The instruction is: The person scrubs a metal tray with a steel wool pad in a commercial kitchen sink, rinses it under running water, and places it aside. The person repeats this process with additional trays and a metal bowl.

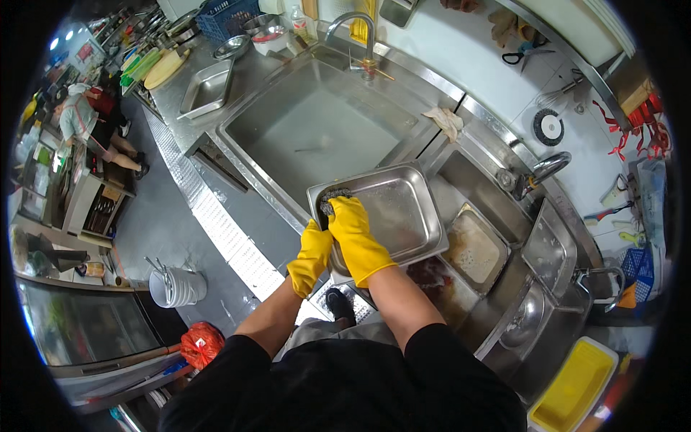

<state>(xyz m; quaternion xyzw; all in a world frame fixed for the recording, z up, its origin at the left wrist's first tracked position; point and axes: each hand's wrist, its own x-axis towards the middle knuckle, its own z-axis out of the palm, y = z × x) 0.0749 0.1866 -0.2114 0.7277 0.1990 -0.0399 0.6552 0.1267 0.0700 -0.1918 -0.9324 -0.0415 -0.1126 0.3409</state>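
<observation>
Yellow rubber gloves cover both of my hands. My left hand point(314, 251) grips the near left rim of a rectangular stainless steel pan point(394, 208), which is tilted over the front corner of a sink. Inside the pan's left end, my right hand point(350, 218) presses a dark metal scouring pad point(334, 200) against the steel. The pan's inner floor looks wet. Behind it, the large sink basin point(324, 129) holds cloudy water. My left fingertips are partly hidden beneath the rim.
A curved faucet point(353, 19) stands behind the basin. An empty steel pan point(208, 89) lies on the left counter. Right of me, another pan point(478, 248) holds murky liquid. A white bucket point(178, 286) stands on the floor; a co-worker point(89, 121) is far left.
</observation>
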